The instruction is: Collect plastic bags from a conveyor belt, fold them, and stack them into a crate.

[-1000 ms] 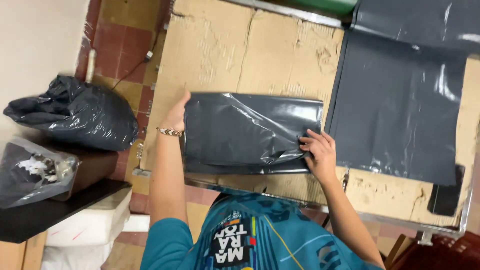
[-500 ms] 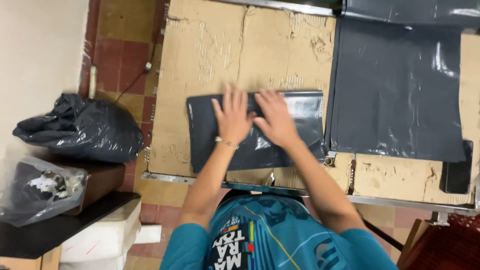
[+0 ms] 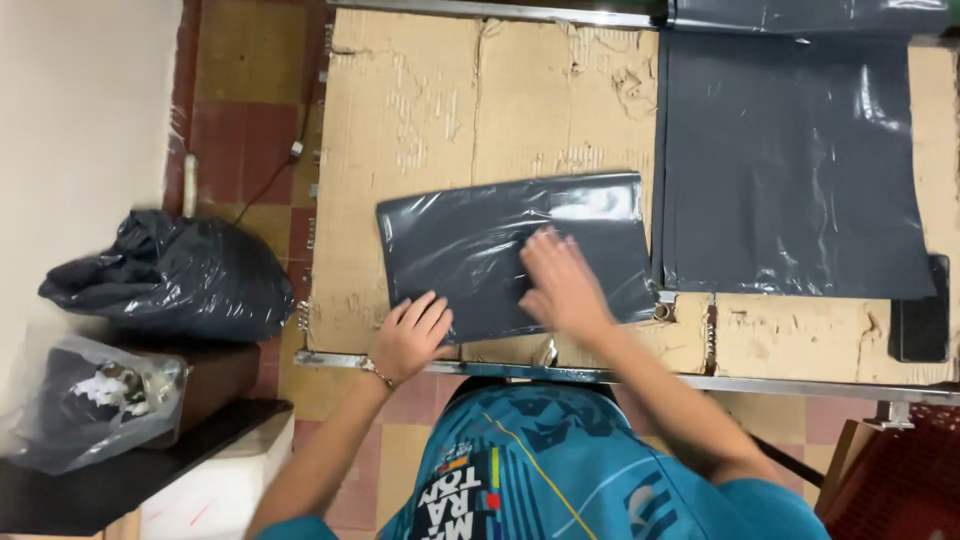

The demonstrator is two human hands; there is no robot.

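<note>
Left hand (image 3: 410,336) — now at mailer's (image 3: 500,250) near-left corner

A teal short-sleeved jersey (image 3: 560,470) is worn, marked with thin yellow and pale lines and a dark panel carrying block lettering (partly cut off by the frame). A thin metal bracelet (image 3: 377,374) is seen at the left wrist.

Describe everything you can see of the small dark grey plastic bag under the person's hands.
The small dark grey plastic bag is a flat, glossy rectangle of thin plastic film, lightly wrinkled, with a bright glare near its top right corner. It lies flat, slightly tilted, on the worn cardboard sheet that covers the table. The left hand rests at its lower left edge; the right hand, blurred, presses on its lower right part. Its right edge lies close against the larger grey sheet.
</note>
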